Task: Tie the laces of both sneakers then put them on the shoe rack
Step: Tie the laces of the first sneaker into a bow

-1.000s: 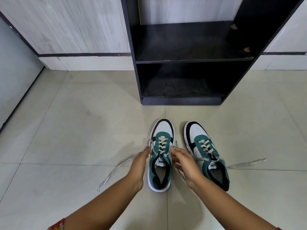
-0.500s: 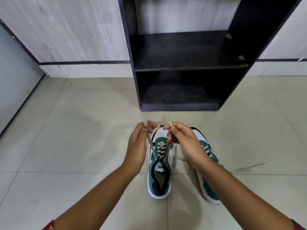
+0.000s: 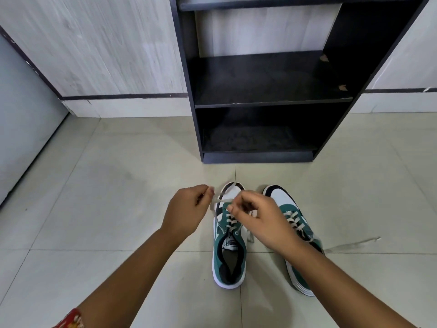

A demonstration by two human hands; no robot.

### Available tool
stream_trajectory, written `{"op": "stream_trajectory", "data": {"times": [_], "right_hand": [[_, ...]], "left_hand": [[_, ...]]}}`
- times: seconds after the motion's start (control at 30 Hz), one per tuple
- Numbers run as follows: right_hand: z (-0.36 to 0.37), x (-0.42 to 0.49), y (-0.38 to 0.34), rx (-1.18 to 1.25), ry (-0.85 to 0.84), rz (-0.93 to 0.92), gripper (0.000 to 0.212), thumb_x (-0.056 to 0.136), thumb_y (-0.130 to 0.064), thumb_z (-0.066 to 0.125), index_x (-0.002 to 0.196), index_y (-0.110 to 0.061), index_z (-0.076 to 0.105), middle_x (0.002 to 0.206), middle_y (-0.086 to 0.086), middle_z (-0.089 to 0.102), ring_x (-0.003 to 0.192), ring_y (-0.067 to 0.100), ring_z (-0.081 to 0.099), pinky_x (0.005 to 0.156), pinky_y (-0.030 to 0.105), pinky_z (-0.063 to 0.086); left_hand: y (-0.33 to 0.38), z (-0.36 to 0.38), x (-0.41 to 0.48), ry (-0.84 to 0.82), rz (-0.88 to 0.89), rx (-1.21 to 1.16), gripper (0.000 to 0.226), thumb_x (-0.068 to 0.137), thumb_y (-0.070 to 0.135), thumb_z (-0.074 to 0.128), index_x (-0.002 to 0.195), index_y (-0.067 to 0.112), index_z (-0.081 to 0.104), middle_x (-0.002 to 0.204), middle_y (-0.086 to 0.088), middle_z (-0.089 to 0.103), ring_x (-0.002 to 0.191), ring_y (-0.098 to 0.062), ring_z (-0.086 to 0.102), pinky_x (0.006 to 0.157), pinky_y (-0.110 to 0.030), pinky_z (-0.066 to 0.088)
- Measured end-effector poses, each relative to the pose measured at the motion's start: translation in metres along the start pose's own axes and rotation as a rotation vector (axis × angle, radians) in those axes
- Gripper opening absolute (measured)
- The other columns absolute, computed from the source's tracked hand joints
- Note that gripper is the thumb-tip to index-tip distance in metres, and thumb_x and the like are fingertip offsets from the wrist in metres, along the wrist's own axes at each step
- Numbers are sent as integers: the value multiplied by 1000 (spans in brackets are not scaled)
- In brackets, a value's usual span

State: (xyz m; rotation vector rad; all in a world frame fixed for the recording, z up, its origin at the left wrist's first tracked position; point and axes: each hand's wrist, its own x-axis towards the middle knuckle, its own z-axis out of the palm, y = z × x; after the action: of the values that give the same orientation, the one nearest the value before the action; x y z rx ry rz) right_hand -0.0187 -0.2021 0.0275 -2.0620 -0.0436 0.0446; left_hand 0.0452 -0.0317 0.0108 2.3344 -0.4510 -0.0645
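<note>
Both hands are held above the front of a green, white and black sneaker; the left hand is curled into a loose fist, with its thumb and forefinger pinched on one end of a pale lace; the right hand is seen with its fingertips pressed together on the other end of the same lace, just beside the left hand. The lace is drawn up from the top eyelets and is crossed between the two hands over the toe; no finished knot can be made out.

The left sneaker is set flat on the pale tiled floor, with its toe pointed away from the camera and its opening seen from above; a printed label is shown on its tongue. The right sneaker is placed just beside it, partly covered by the right wrist and forearm; its lace is left untied, with one end trailed out across the tile to the right.

A black shoe rack is stood against the wall directly beyond the sneakers; two open shelves are shown, with nothing seen on them. A red patterned sleeve is glimpsed at the left forearm, at the bottom edge.
</note>
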Motion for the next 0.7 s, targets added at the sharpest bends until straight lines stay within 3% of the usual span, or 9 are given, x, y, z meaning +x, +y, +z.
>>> {"op": "stream_trajectory", "data": {"times": [0.1, 0.2, 0.23, 0.3, 0.37, 0.43, 0.57, 0.67, 0.7], "right_hand": [[8, -3, 7, -357, 58, -71, 25, 86, -28, 60, 110, -21, 64, 87, -4, 49, 87, 14, 50, 77, 24, 40], [17, -3, 9, -315, 32, -32, 42, 87, -26, 58, 128, -24, 51, 88, -3, 43, 85, 13, 46, 74, 25, 39], [20, -3, 8, -293, 23, -36, 36, 87, -25, 58, 123, -23, 54, 86, -3, 42, 80, 12, 46, 70, 25, 39], [21, -2, 6, -249, 17, -40, 14, 87, -27, 61, 97, -18, 63, 78, -3, 40, 68, 8, 43, 60, 21, 35], [16, -2, 4, -174, 38, -12, 15, 83, -29, 67, 77, -17, 59, 76, -2, 43, 65, 6, 42, 60, 19, 34], [8, -2, 6, -63, 67, 27, 18, 77, -27, 73, 72, -16, 60, 82, 1, 51, 72, 7, 49, 66, 14, 38], [-4, -4, 17, -82, 86, 75, 22, 72, -25, 78, 69, -6, 67, 88, 2, 65, 78, 7, 59, 70, 20, 45], [-13, -6, 18, -73, 57, 137, 19, 72, -26, 78, 64, -11, 70, 103, -4, 70, 86, -6, 59, 78, 10, 41], [-17, -6, 17, -81, 49, 155, 18, 72, -28, 78, 64, -13, 72, 107, -6, 70, 92, -5, 60, 84, 13, 42]], "left_hand": [[5, -5, 4, -191, -153, -207, 46, 91, 25, 51, 47, 13, 46, 46, 4, 27, 47, -13, 24, 49, -28, 22], [14, -7, 4, -308, -167, -322, 36, 89, 25, 51, 58, 20, 67, 55, -8, 57, 53, -15, 45, 58, -28, 37], [18, -8, 4, -313, -166, -351, 36, 90, 21, 50, 59, 20, 68, 56, 0, 64, 53, -9, 51, 58, -23, 41], [24, -11, 3, -310, -175, -408, 37, 90, 9, 48, 56, 15, 62, 44, 12, 57, 41, 2, 45, 46, -8, 34], [24, -14, 3, -259, -176, -441, 34, 90, 6, 49, 57, 10, 59, 46, 8, 57, 37, 1, 40, 42, -6, 28], [16, -16, 2, -195, -180, -460, 31, 88, 14, 54, 58, 9, 60, 60, -14, 60, 44, -5, 36, 43, -10, 27], [5, -12, -5, -202, -208, -451, 32, 88, 24, 59, 59, 12, 63, 41, 10, 48, 40, -5, 27, 42, -14, 23], [-2, -10, -8, -159, -216, -444, 34, 87, 28, 60, 63, 6, 64, 49, 5, 51, 43, -6, 27, 44, -17, 24], [-6, -10, -8, -147, -225, -431, 34, 87, 30, 61, 62, 6, 64, 51, 0, 50, 44, -8, 28, 45, -19, 25]]}}
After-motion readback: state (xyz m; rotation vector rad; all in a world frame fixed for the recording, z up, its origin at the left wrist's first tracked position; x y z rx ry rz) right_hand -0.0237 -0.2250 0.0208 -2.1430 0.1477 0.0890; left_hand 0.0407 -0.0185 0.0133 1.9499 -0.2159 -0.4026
